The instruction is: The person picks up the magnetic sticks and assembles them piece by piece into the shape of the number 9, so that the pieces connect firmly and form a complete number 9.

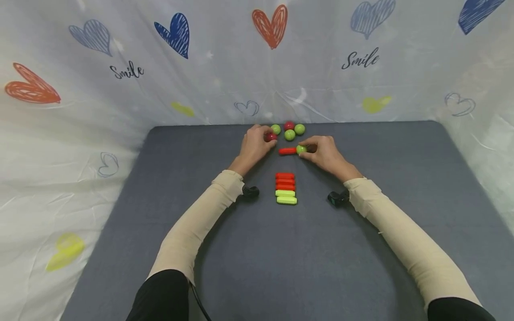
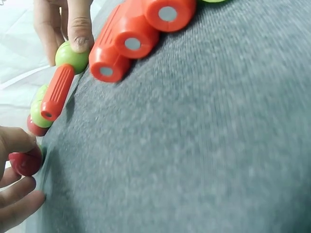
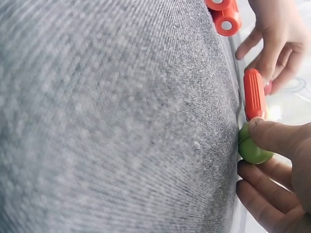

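My right hand (image 1: 324, 154) pinches a green ball (image 1: 301, 150) between thumb and fingers. A red ridged rod (image 1: 287, 151) extends leftward from that ball, its near end touching it. In the left wrist view the rod (image 2: 58, 92) shows a small disc at its free end. My left hand (image 1: 255, 145) grips a dark red ball (image 1: 271, 137) just left of the rod, apart from it. In the left wrist view, thumb and fingers surround this red ball (image 2: 25, 163).
Behind the hands lie loose green balls (image 1: 289, 135) and another red ball (image 1: 289, 126). Nearer me, red rods (image 1: 285, 181) and yellow-green rods (image 1: 287, 200) lie in a column on the grey tabletop (image 1: 257, 249). A heart-printed white sheet (image 1: 225, 67) hangs beyond the far edge.
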A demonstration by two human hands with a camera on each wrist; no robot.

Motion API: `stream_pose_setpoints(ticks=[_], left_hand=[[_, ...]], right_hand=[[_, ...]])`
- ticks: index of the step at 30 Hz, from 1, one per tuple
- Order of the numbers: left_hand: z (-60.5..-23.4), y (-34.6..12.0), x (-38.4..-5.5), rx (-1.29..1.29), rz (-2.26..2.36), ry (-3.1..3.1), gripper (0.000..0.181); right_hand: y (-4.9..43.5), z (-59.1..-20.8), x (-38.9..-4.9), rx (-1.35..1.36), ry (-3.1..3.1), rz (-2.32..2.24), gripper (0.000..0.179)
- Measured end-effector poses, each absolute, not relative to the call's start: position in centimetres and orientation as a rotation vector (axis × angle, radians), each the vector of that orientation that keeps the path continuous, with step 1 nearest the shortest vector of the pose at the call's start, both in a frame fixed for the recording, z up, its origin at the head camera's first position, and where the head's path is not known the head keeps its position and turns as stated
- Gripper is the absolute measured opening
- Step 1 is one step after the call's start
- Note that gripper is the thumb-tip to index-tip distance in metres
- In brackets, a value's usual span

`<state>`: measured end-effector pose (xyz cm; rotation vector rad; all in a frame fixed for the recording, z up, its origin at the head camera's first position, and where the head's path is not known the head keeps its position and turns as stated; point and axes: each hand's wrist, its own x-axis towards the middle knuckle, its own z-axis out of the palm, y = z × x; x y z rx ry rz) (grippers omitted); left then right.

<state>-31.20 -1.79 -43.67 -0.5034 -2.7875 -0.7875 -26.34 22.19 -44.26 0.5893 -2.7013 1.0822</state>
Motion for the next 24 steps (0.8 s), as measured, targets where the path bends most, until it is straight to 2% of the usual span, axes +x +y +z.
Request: stream_pose_setpoints(ticks=[12,24], left_hand=[[-43.8,-3.3,-31.2,-0.567,-1.124,-2.751,0.037],[-44.2,-4.2,-30.4,-0.687,-1.143,-2.735,0.032]], right_hand=[[22.2,-44.0,-26.5,0.603,-2.691,1.065,0.031],[22.1,-43.9,-26.6,0.553,-2.733,1.098,0.031]])
